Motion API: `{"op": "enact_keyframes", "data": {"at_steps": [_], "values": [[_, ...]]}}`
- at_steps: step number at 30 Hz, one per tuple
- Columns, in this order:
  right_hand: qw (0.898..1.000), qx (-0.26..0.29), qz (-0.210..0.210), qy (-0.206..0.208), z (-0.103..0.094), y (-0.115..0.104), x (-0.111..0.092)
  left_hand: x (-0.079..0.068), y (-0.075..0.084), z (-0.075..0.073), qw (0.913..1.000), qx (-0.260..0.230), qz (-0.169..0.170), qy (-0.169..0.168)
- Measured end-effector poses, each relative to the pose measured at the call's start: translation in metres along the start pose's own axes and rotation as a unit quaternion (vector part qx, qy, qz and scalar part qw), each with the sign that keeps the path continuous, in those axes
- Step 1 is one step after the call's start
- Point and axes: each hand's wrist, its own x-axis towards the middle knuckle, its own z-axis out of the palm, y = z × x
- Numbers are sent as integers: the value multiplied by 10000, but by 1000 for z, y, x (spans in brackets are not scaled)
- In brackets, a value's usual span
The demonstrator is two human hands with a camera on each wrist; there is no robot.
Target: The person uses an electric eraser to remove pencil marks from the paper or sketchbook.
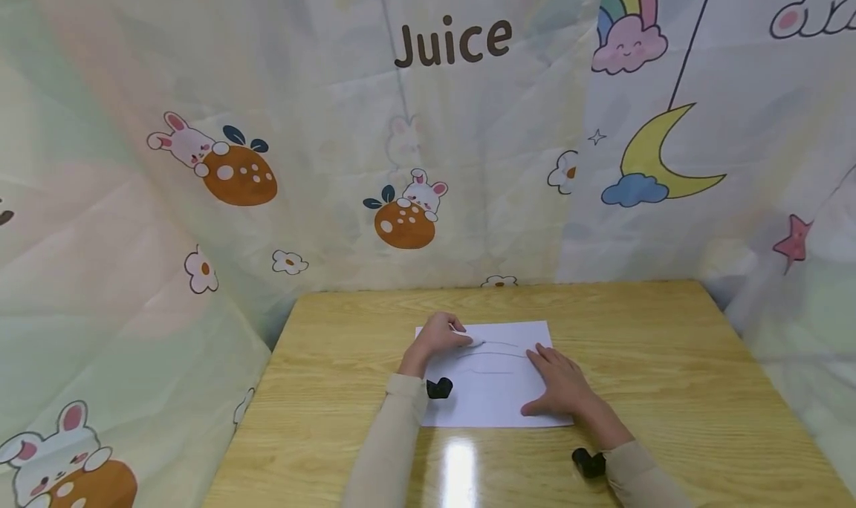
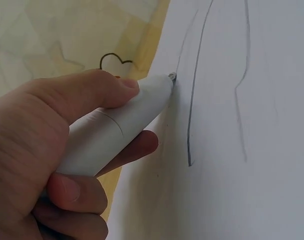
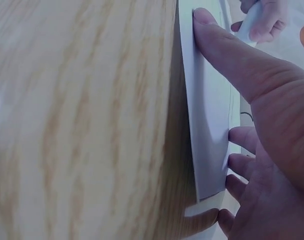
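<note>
A sheet of white paper (image 1: 481, 408) lies on the wooden table, marked with several thin grey lines. My left hand (image 1: 441, 334) grips a thick white pen-shaped tool (image 2: 116, 122) between thumb and curled fingers. Its small greyish tip meets the paper at the end of the outermost line (image 2: 184, 42); whether it draws or rubs out cannot be told. On the sheet's right side rests my right hand (image 1: 563, 383), fingers spread and thumb near the front edge. In the right wrist view, the paper edge (image 3: 192, 125) lifts slightly off the table beneath that thumb.
The wooden table (image 1: 669, 389) extends on both sides of the sheet. Printed fabric (image 1: 481, 159) with rabbits, flowers and a moon hangs behind and beside it. Small black devices (image 1: 588, 463) sit at both wrists. A bright reflection shows near the table's front.
</note>
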Motion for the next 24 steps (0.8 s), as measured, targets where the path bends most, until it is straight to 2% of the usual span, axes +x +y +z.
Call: {"op": "enact_keyframes", "data": {"at_steps": [6,12,18,24], "values": [[9997,-111,-186,118,3,4,-1,-2,-2,-1,9996,180,-101,207],[9997,-127,-194,126,3,4,0,-1,2,-1,10000,69,59,16],[9999,-112,-115,52,1,3,-1,0,1,3,9998,122,28,125],[9998,-91,-153,77,1,3,-2,1,3,6,9999,8,141,16]]}}
